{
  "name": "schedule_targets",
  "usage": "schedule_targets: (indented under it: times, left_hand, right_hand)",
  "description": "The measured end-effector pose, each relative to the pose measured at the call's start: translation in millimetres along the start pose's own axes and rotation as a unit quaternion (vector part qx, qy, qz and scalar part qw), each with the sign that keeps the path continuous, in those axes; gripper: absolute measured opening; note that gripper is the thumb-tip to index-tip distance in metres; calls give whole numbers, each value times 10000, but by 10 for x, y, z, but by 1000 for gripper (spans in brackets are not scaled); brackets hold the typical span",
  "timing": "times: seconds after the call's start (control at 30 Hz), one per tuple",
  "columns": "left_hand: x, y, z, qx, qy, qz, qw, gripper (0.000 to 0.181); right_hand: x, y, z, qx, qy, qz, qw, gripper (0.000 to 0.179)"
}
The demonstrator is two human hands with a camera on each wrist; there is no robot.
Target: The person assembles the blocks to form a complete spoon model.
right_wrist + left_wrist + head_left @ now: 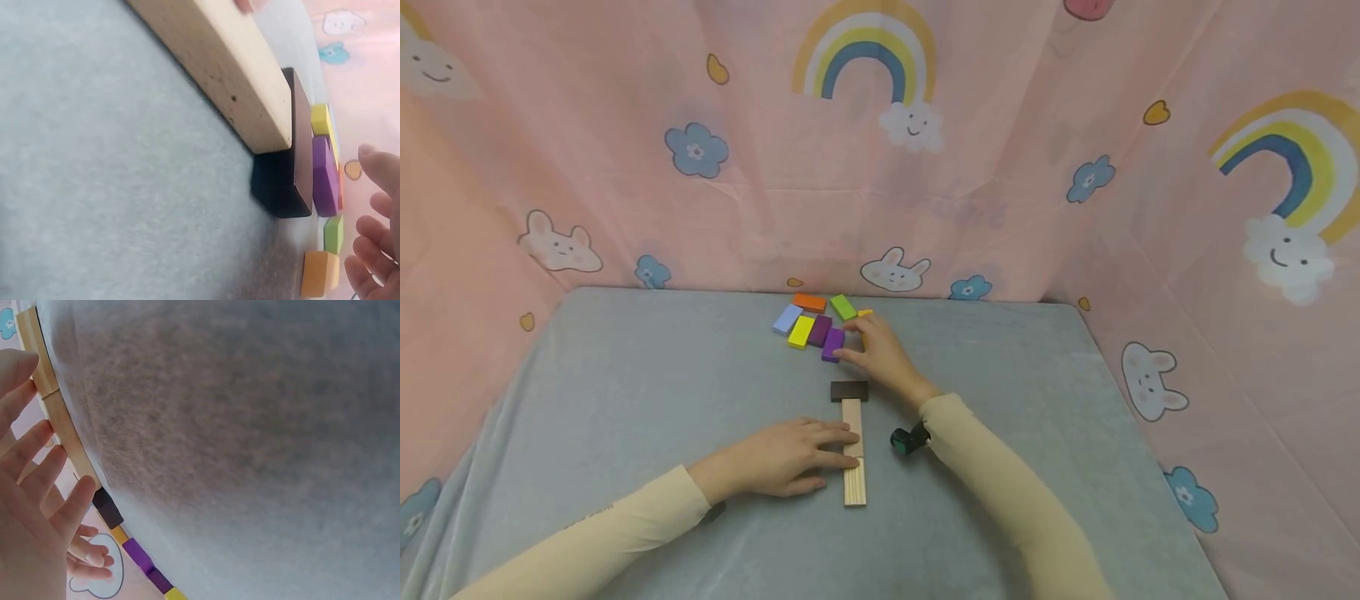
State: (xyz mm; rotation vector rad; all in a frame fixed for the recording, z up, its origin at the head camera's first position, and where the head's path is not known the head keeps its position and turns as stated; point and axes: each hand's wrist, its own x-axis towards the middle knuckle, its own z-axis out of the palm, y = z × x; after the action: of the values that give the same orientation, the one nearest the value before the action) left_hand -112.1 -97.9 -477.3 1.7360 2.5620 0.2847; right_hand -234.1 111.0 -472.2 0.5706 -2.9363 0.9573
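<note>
Two plain wooden blocks [853, 483] lie end to end in a line on the cloth, and a black block [849, 391] sits crosswise at their far end. My left hand [782, 457] rests its extended fingertips on the wooden blocks from the left side. Beyond the black block, my right hand [883, 358] reaches over with thumb and fingers apart. Its thumb is right by a purple block [832, 343], and its fingers partly hide an orange-yellow block [319, 275]. In the right wrist view nothing shows between these fingers.
Around the purple block lie a dark purple block [820, 330], a yellow block [801, 332], a light blue block [787, 319], an orange block [809, 302] and a green block [843, 307]. Grey cloth [647, 375] covers the table; a pink printed curtain [760, 225] stands behind it.
</note>
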Motion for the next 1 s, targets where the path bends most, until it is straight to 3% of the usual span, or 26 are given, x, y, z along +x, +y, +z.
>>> schedule_targets:
  times: [0.3,0.57,1.0]
  left_hand:
    - [1,8,-9,-83,43,-49,9999,46]
    - [-2,3,-14,-434,23,-134,9990,51]
    - [-77,-45,34,-461,71,-180,9988,52]
  right_hand:
    - [114,42,55,-94,18,88,9999,52]
    - [127,61,97,-78,-92,219,9997,62]
    - [139,85,105,-181,-249,156,9994,71]
